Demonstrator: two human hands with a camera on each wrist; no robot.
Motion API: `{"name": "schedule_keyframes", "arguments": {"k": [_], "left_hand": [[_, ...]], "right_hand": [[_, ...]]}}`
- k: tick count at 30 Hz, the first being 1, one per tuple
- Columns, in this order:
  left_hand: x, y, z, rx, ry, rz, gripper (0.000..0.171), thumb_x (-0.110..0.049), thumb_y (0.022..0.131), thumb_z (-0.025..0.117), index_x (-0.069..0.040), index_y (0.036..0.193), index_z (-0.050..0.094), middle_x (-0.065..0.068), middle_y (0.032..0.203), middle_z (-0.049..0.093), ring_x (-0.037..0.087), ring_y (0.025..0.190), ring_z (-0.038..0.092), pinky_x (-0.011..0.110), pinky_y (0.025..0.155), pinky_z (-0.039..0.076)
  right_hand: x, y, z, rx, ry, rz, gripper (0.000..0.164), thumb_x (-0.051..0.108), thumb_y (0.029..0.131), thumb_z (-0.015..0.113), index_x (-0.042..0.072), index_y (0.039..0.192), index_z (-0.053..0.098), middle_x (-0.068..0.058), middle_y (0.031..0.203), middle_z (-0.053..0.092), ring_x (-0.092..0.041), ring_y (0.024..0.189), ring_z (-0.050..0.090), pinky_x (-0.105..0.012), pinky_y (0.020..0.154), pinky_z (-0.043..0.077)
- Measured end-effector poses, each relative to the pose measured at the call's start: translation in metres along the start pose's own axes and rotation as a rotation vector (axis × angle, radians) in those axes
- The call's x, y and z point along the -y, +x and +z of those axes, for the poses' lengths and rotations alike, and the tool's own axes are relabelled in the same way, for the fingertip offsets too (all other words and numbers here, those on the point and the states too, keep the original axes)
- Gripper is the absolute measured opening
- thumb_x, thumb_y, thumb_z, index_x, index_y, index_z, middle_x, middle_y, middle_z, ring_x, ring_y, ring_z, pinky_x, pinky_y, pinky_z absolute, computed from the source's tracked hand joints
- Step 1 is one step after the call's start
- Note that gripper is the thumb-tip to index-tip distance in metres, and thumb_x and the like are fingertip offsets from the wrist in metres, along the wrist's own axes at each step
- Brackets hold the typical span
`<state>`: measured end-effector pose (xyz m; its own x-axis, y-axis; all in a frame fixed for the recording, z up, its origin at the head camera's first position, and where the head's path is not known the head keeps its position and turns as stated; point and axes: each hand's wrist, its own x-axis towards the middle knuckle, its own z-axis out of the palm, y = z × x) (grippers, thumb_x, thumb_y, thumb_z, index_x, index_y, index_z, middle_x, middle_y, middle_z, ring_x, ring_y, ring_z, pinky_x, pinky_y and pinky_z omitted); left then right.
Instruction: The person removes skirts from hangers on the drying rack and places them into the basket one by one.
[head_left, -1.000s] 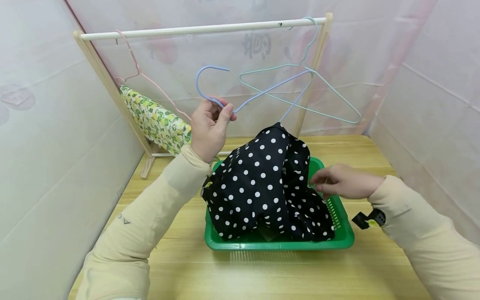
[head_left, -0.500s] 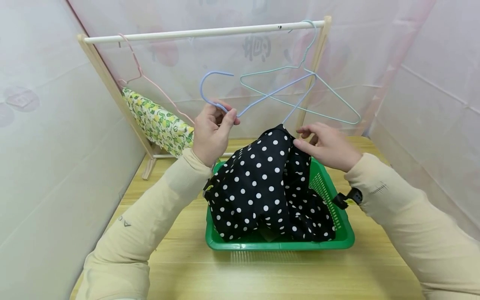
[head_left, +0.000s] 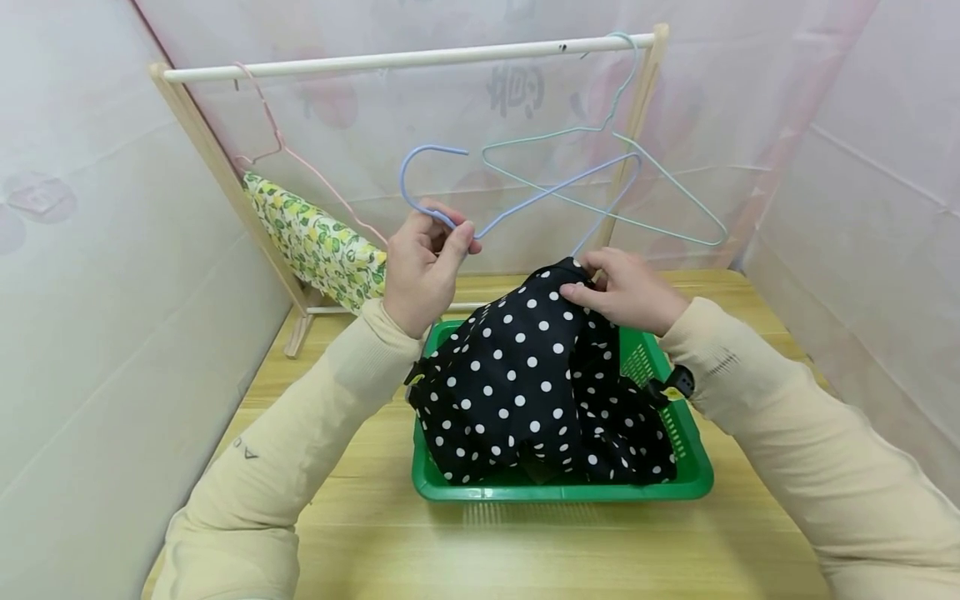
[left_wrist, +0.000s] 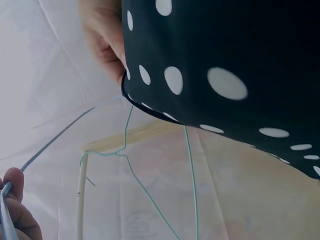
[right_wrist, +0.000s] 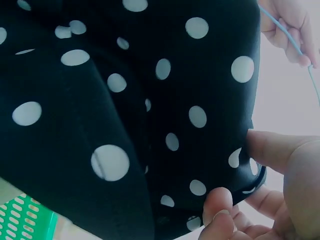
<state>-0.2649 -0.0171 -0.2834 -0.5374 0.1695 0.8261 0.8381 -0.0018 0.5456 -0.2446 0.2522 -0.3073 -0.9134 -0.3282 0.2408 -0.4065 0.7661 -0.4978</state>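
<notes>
My left hand (head_left: 427, 271) pinches a blue wire hanger (head_left: 525, 202) at the base of its hook, holding it up over the basket. From the hanger's lower part hangs a black cloth with white polka dots (head_left: 510, 375), its lower folds lying in the green basket (head_left: 562, 493). At the top right of the cloth, just below the hanger's far corner, my right hand (head_left: 626, 287) grips the edge between thumb and fingers. In the right wrist view the thumb and fingertips press into the dotted cloth (right_wrist: 197, 117) along its hem.
Behind stands a wooden rack with a white rail (head_left: 412, 58). A pink hanger (head_left: 273, 137) with a lemon-print cloth (head_left: 311, 237) hangs at its left, a mint-green hanger (head_left: 570, 129) at its right. Pale fabric walls (head_left: 862, 183) enclose the wooden table (head_left: 360, 533).
My right hand has risen from beside the basket to the top of the polka-dot cloth and taken hold of it. The hanger's far corner has shifted slightly right and down.
</notes>
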Motion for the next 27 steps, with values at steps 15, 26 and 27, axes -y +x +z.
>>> {"name": "schedule_keyframes", "arguments": {"k": [15, 26, 27], "left_hand": [[-0.005, -0.004, 0.0, 0.043, 0.038, -0.013, 0.01, -0.004, 0.095, 0.058, 0.006, 0.096, 0.058, 0.013, 0.079, 0.066, 0.017, 0.073, 0.066, 0.024, 0.057, 0.044], [-0.007, -0.005, -0.008, 0.086, 0.018, 0.012, 0.014, -0.008, 0.098, 0.055, 0.005, 0.096, 0.056, 0.013, 0.079, 0.067, 0.016, 0.053, 0.051, 0.025, 0.047, 0.038], [-0.008, -0.005, -0.008, 0.092, 0.009, 0.013, 0.013, -0.008, 0.098, 0.055, 0.005, 0.095, 0.055, 0.013, 0.079, 0.067, 0.017, 0.053, 0.051, 0.025, 0.046, 0.038]], "right_hand": [[-0.006, -0.012, -0.005, -0.082, -0.02, -0.053, 0.025, 0.027, 0.094, 0.064, 0.012, 0.077, 0.054, -0.007, 0.067, 0.046, -0.021, 0.062, 0.043, -0.035, 0.06, 0.035], [-0.004, -0.015, -0.008, -0.09, -0.021, -0.057, 0.028, 0.028, 0.095, 0.063, 0.012, 0.075, 0.051, -0.007, 0.067, 0.042, -0.021, 0.058, 0.04, -0.032, 0.056, 0.032], [-0.004, -0.015, -0.008, -0.091, -0.024, -0.058, 0.027, 0.027, 0.095, 0.063, 0.012, 0.075, 0.051, -0.007, 0.068, 0.042, -0.021, 0.058, 0.04, -0.032, 0.056, 0.033]]}}
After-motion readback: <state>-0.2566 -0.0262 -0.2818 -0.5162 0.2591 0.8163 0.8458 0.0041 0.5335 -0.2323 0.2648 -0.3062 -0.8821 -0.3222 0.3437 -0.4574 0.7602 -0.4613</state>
